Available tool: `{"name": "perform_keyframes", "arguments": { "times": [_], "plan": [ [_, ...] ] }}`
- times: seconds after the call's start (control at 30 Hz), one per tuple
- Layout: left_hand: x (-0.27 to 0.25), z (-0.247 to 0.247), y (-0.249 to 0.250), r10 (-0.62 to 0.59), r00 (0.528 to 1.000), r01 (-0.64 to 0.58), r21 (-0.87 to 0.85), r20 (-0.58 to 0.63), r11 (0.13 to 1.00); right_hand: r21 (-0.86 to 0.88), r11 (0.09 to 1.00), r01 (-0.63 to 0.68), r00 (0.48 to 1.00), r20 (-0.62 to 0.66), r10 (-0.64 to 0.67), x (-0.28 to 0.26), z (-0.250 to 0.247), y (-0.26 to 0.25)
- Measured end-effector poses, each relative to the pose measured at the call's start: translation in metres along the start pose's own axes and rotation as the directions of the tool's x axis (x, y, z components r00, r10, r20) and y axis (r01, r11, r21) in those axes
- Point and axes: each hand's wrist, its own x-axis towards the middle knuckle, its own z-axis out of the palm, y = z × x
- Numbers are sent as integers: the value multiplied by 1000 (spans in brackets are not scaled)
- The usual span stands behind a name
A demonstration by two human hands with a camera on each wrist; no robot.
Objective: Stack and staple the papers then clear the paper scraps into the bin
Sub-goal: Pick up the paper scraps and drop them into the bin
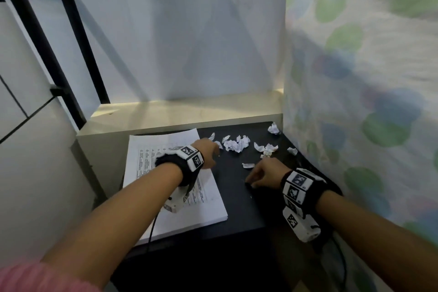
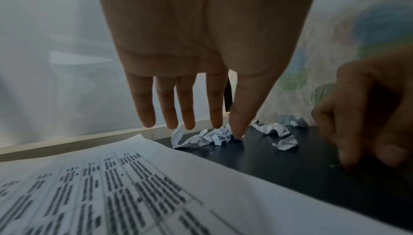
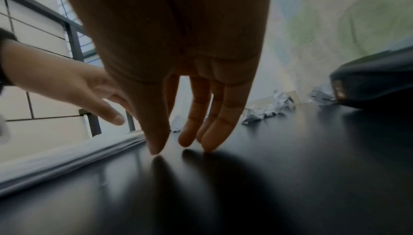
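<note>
A stack of printed papers (image 1: 201,208) (image 2: 156,194) (image 3: 67,159) lies on the left part of the black table (image 1: 237,208). Several crumpled white paper scraps (image 1: 237,144) (image 2: 208,137) (image 3: 268,109) are strewn along the table's back. My left hand (image 1: 208,152) (image 2: 214,127) hovers over the stack's far right corner, fingers straight and empty, its thumb tip close to the nearest scrap. My right hand (image 1: 256,178) (image 3: 178,147) (image 2: 368,132) rests its fingertips on the bare table and holds nothing. In the right wrist view a dark stapler-like object (image 3: 375,81) lies to the right of that hand.
A cream ledge (image 1: 189,111) runs behind the table under a white panel. A curtain with green and blue dots (image 1: 355,102) hangs close along the right side. A black rail (image 1: 71,31) and tiled wall are at the left. No bin is in view.
</note>
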Motion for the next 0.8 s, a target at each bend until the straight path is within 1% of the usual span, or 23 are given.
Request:
{"name": "perform_keyframes", "arguments": {
  "times": [0.07, 0.13, 0.23, 0.33, 0.43, 0.53, 0.6, 0.7, 0.73, 0.8],
  "plan": [
    [14, -2, 1, -20, 1000, 20, 12, 5, 1000, -19, 999, 40, 999, 29, -40, 10, 1, 0],
    [28, -3, -1, -35, 999, 35, 24, 9, 999, -84, 995, 58, 997, 56, -54, 17, -2, -1],
    [46, 0, -5, -66, 998, 66, 35, -2, 997, -135, 989, 54, 998, 40, -49, 26, -8, 0],
    [60, 2, -9, -100, 994, 101, 28, -37, 995, -91, 996, -24, 997, -72, 18, 35, -28, 6],
    [71, 5, -13, -139, 989, 139, -10, -47, 990, -40, 991, -126, 973, -199, 115, 47, -58, 20],
    [83, 5, -17, -171, 985, 171, -24, 9, 985, 32, 967, -253, 909, -334, 249, 67, -77, 41],
    [91, 5, -17, -164, 984, 167, -40, 66, 985, 30, 947, -321, 875, -374, 308, 84, -84, 54],
    [102, 4, -14, -118, 985, 127, -67, 128, 990, -13, 907, -421, 857, -333, 393, 108, -87, 68],
    [105, 3, -11, -95, 985, 106, -69, 145, 992, -42, 902, -430, 862, -315, 397, 115, -88, 70],
    [111, 3, -3, -34, 984, 46, -69, 174, 997, -88, 907, -413, 889, -257, 380, 125, -89, 68]
  ]
}}
